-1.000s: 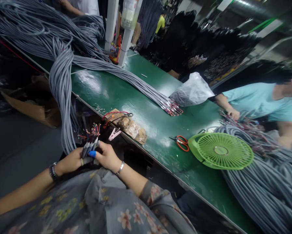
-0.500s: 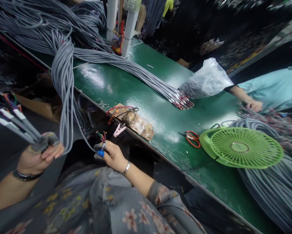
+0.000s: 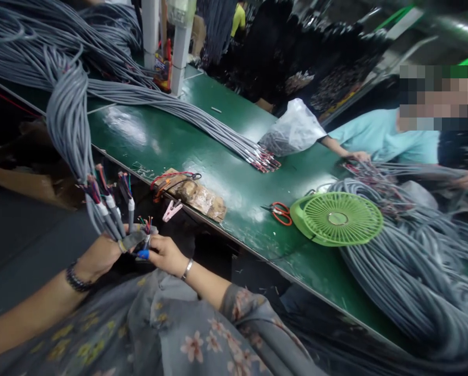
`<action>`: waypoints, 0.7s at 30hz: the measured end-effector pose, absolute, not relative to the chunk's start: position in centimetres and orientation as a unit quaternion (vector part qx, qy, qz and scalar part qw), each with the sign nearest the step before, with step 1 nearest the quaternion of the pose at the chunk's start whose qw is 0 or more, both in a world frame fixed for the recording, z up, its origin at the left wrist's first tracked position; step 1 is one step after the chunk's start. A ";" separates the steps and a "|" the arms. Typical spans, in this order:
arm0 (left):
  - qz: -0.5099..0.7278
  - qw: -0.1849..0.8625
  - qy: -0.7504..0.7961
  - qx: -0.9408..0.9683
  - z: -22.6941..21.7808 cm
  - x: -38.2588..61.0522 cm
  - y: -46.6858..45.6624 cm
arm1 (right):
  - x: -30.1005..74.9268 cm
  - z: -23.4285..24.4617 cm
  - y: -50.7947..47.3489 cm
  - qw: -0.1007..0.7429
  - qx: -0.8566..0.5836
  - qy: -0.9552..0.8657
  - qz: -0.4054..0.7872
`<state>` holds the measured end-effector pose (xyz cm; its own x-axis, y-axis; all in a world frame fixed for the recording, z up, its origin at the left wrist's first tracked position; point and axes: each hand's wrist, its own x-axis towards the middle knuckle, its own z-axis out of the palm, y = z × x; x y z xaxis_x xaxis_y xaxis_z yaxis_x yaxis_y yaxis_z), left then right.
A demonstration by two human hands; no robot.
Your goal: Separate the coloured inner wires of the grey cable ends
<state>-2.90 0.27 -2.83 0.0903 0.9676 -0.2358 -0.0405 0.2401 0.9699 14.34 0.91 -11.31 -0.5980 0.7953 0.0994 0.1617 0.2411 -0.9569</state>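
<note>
In my left hand (image 3: 107, 254), fingers closed, is a small bunch of grey cables (image 3: 112, 222). White bands circle them near the ends, and coloured wires fan out above. My right hand (image 3: 167, 255) is right beside it, thumb and fingers pinched on the end of a single grey cable (image 3: 146, 241) with bare coloured wires on top. Both hands wear finger covers, a blue one on the right thumb. Behind the left hand a thick hank of grey cables (image 3: 67, 104) hangs over the table's edge.
On the green table (image 3: 241, 203) lie a long cable bundle (image 3: 202, 122), red-handled scissors (image 3: 281, 213), a green fan (image 3: 337, 219) and a taped block (image 3: 198, 193) with a pink clip (image 3: 172, 210). A co-worker's hand (image 3: 361, 156) is among cables beyond the fan, near a plastic bag (image 3: 294, 128).
My left hand has swung right with its bunch of cables, up against my right hand, and the bunch now stands more upright. The whole view has shifted to the right.
</note>
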 end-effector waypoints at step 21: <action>0.359 0.558 0.596 0.452 -2.1 -2.0 -0.2 | 13.9 -6.2 1.1 0.372 -0.426 -0.373 0.736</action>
<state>-1.97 -0.15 -2.13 0.0304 0.9397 -0.3405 0.1388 0.3334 0.9325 13.85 1.15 -6.24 -0.3605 0.8648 -0.3496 -0.2286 -0.4452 -0.8657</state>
